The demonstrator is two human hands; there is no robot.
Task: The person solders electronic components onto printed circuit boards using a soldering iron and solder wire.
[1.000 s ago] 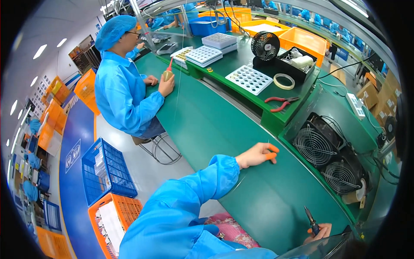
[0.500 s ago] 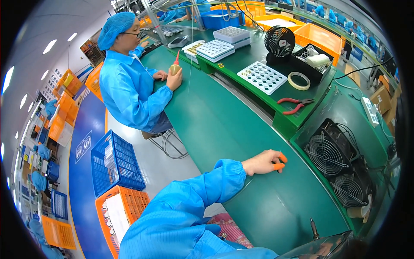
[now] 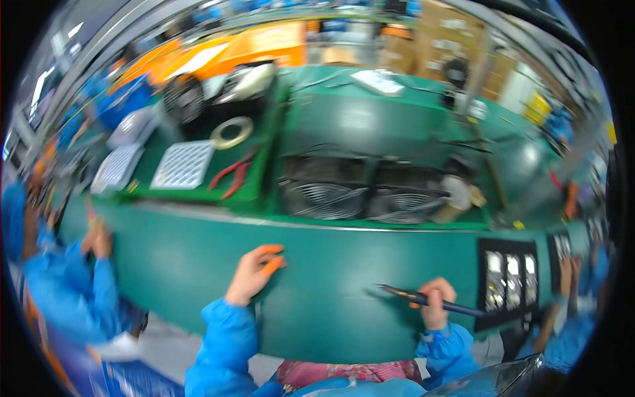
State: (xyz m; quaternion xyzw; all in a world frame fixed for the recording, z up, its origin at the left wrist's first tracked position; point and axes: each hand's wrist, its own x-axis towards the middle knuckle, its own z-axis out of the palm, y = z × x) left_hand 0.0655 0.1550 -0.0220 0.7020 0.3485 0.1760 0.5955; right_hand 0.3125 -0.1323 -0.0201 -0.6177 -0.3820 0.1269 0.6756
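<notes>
My left hand (image 3: 250, 272) hovers over the green bench, orange covers on its thumb and index finger. These two fingers are apart, with nothing visible between them. To its right, my right hand (image 3: 438, 301) is wrapped round a dark pen-shaped tool that looks like a soldering iron (image 3: 395, 290). The tapered tip points left, toward my left hand, and the handle runs out rightward past my fist. Just right of it lies a black mat (image 3: 489, 255) bearing several shiny silvery pieces, too blurred to make out.
A raised green shelf behind holds red-handled pliers (image 3: 233, 176), a tape roll (image 3: 231, 132), a white tray with holes (image 3: 183, 165) and a small black fan (image 3: 184, 97). Two fans with wire guards (image 3: 325, 201) stand behind my hands. Co-workers sit at left (image 3: 69, 284) and right.
My view has swung from left to right, so the bench now lies level and blurred. My right hand with the soldering iron and the black mat have come into view.
</notes>
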